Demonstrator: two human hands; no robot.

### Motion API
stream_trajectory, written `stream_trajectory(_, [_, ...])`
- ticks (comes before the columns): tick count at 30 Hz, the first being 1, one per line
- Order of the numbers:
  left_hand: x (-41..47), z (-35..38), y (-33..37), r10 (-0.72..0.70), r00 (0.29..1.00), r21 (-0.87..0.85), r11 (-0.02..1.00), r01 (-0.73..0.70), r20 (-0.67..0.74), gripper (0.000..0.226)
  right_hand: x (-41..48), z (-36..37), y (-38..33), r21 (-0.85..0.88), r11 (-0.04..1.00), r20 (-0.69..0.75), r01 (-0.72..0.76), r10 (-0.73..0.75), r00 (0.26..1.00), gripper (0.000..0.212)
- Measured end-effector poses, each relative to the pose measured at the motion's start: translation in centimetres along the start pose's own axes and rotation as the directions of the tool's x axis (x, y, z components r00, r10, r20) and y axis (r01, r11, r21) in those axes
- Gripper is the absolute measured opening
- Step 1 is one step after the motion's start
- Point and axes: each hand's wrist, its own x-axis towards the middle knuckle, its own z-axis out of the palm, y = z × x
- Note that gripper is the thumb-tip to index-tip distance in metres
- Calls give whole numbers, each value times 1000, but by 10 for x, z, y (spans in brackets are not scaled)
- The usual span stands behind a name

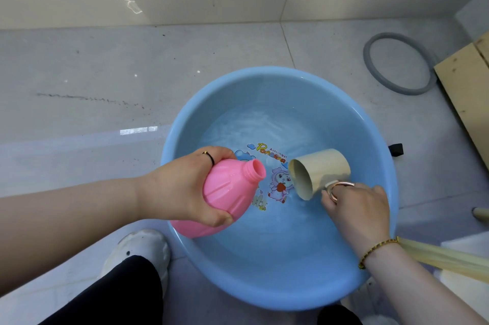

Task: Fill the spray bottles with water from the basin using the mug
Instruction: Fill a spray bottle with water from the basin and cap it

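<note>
Over the basin the far half is open from above. In the near half the pink bottle and the mug block the way, with only a narrow gap between their mouths. Left of the basin the floor is free; at right lie a grey ring and a wooden board.

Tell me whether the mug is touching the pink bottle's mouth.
Apart. The head view shows the printed bottom of the basin between the mouth of the pink bottle in the left hand and the mug in the right hand.
</note>
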Motion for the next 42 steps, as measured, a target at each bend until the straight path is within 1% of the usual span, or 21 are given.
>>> stream_trajectory(3, [0,0,0,-5,1000,4,1000,5,3,71,0,0,0,-25,1000,104,-8,11,994,32])
stream_trajectory(6, [0,0,0,-6,1000,6,1000,6,2,68,-2,-1,-2,-42,999,165,3,4,986,31])
stream_trajectory(9, [0,1,0,-6,1000,-1,1000,6,0,67,-2,-2,-5,1,1000,183,9,-9,983,35])
stream_trajectory(11, [0,1,1,-7,1000,-3,1000,7,-3,71,-5,-2,-5,31,1000,231,-4,-4,973,37])
stream_trajectory(13, [0,1,1,-11,1000,3,1000,11,-3,75,-7,-3,-4,47,999,266,-18,5,964,47])
stream_trajectory(14, [0,1,1,-11,1000,5,1000,11,-2,73,-5,-4,-4,70,996,281,-55,33,959,55])
stream_trajectory(15, [0,1,1,-8,1000,5,1000,8,-1,70,-3,-6,-3,84,988,310,-132,100,945,58])
stream_trajectory(16, [0,1,1,-6,1000,4,1000,6,-1,68,-2,-7,-2,90,972,361,-219,173,916,55])
stream_trajectory(18, [0,1,1,-6,1000,1,1000,6,-2,67,-1,-10,5,242,895,411,-374,255,875,49])
stream_trajectory(20, [0,1,1,-6,1000,6,1000,6,-6,73,-1,-15,6,368,801,443,-473,296,846,53])
stream_trajectory(22, [1,1,1,-6,1000,17,1000,6,-9,78,0,-21,3,444,734,425,-514,332,842,59])
stream_trajectory(24, [1,1,1,-7,1000,21,1000,8,-14,80,0,-30,-1,519,672,398,-529,357,845,58])
stream_trajectory(26, [1,1,2,-12,1000,24,1000,12,-18,80,2,-42,-7,573,642,358,-509,362,861,55])
stream_trajectory(27, [1,1,2,-14,1000,23,1000,14,-19,80,2,-47,-10,598,636,332,-487,357,873,57])
stream_trajectory(31, [0,1,3,-14,1000,25,1000,15,-20,80,3,-68,-23,675,643,188,-362,324,927,70])
stream_trajectory(33, [0,1,3,-16,1000,22,1000,16,-19,79,3,-74,-27,695,655,113,-296,307,945,71])
stream_trajectory(37, [0,1,3,-20,1000,13,1000,20,-11,71,3,-80,-30,685,701,-4,-200,278,961,64])
stream_trajectory(42, [0,1,5,-21,1000,25,999,22,-13,80,5,-87,-34,626,772,-124,-109,236,964,51])
